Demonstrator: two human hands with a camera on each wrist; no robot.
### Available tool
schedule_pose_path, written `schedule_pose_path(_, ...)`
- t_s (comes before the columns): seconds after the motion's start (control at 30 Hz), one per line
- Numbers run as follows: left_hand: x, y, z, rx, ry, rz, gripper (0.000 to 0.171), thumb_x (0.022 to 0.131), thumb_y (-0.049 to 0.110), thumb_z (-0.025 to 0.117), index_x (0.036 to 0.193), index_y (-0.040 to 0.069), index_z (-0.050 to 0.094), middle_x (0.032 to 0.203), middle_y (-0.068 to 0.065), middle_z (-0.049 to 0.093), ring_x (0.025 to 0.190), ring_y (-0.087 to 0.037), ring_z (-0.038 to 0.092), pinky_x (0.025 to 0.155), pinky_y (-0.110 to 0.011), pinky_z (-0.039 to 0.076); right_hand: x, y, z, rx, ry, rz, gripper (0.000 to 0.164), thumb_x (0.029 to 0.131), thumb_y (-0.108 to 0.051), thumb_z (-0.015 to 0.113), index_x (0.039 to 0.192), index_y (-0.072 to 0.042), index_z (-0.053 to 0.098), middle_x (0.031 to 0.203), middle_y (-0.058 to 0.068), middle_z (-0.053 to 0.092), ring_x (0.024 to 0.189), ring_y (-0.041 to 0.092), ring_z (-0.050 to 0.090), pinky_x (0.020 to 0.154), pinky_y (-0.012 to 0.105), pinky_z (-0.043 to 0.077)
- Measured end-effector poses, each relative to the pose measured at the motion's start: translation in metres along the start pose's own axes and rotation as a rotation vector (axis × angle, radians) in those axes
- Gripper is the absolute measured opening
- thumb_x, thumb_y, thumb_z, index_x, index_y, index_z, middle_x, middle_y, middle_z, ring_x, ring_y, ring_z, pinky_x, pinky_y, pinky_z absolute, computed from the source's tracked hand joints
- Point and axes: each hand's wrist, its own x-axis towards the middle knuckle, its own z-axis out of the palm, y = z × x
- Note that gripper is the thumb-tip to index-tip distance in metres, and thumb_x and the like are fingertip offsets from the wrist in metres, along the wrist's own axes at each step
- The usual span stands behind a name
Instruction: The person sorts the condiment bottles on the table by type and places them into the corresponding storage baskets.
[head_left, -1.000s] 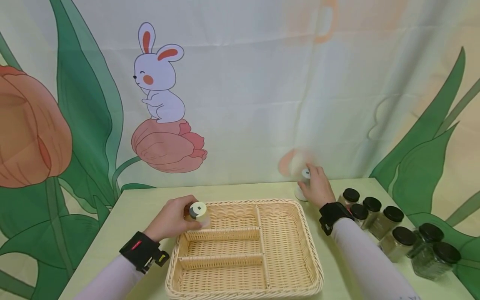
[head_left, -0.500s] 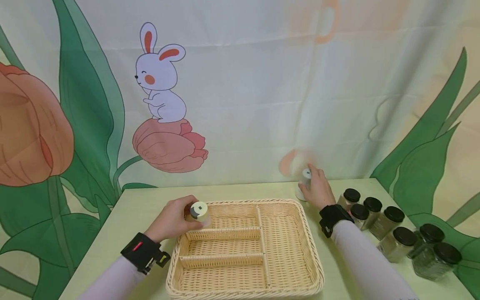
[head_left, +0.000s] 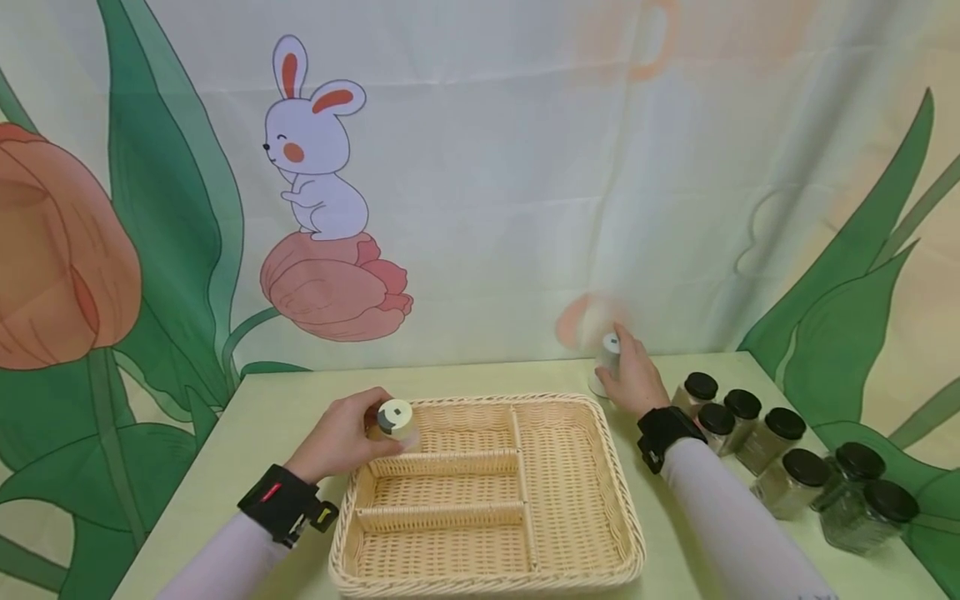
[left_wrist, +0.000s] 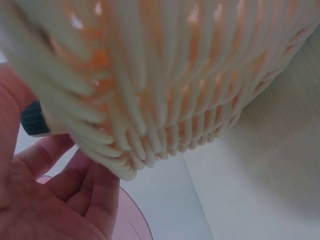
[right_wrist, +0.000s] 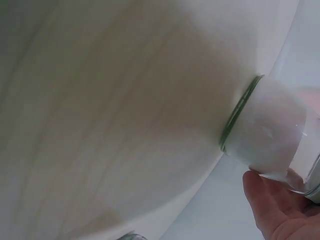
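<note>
At the back left corner of the wicker basket (head_left: 628,500), my left hand (head_left: 336,437) grips a small bottle (head_left: 397,414) with a cream and dark grey top. In the left wrist view the basket wall hides most of that bottle; only its dark ridged cap part (left_wrist: 34,120) and a pale bit show beside the fingers (left_wrist: 82,185). Beyond the basket's back right corner, my right hand (head_left: 636,382) holds a clear glass jar of white contents (right_wrist: 272,131) with a pale top. This jar stands upright on the table, with the thumb and fingers round its upper part.
Several black-lidded glass jars (head_left: 780,446) stand along the table's right side, close to my right forearm. Thin dividers (head_left: 442,460) split the basket into several compartments. Behind the table (head_left: 277,408) hangs a printed curtain (head_left: 480,208) with a rabbit and flowers.
</note>
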Motion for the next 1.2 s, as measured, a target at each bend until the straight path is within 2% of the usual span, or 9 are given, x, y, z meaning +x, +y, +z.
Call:
schedule_pose_path(0.33,-0.0006,-0.0012,0.0002,-0.035,-0.006,-0.017,0.050,0.074,0.025,0.095,0.115,0.020,0.066,0.105,0.004,0.068,0.093,-0.017,0.059,0.087,-0.035,0.054,0.0001,-0.0007,0.0001,-0.001,0.001,0.009,0.086,0.097,-0.015,0.068,0.164,-0.003,0.016,0.146,0.036,0.044,0.127,0.053,0.053,0.104,0.065,0.047)
schedule_pose_path(1.0,-0.0001,-0.0031,0.0019,-0.037,-0.002,-0.019,0.050,0.075,0.024,0.095,0.114,0.019,0.066,0.104,0.003,0.068,0.091,-0.017,0.057,0.085,-0.033,0.053,-0.0011,-0.0054,-0.0043,-0.021,-0.033,0.010,0.085,0.097,-0.012,0.070,0.163,0.000,0.017,0.149,0.037,0.042,0.133,0.053,0.048,0.109,0.065,0.043)
schedule_pose_path(1.2,-0.0004,-0.0007,0.0006,-0.036,-0.003,-0.021,0.049,0.075,0.024,0.095,0.114,0.019,0.066,0.102,0.003,0.067,0.090,-0.017,0.056,0.084,-0.033,0.052,-0.0013,-0.0054,-0.0050,-0.014,-0.039,0.020,0.086,0.098,-0.013,0.070,0.163,-0.002,0.016,0.150,0.034,0.041,0.135,0.052,0.047,0.109,0.064,0.043)
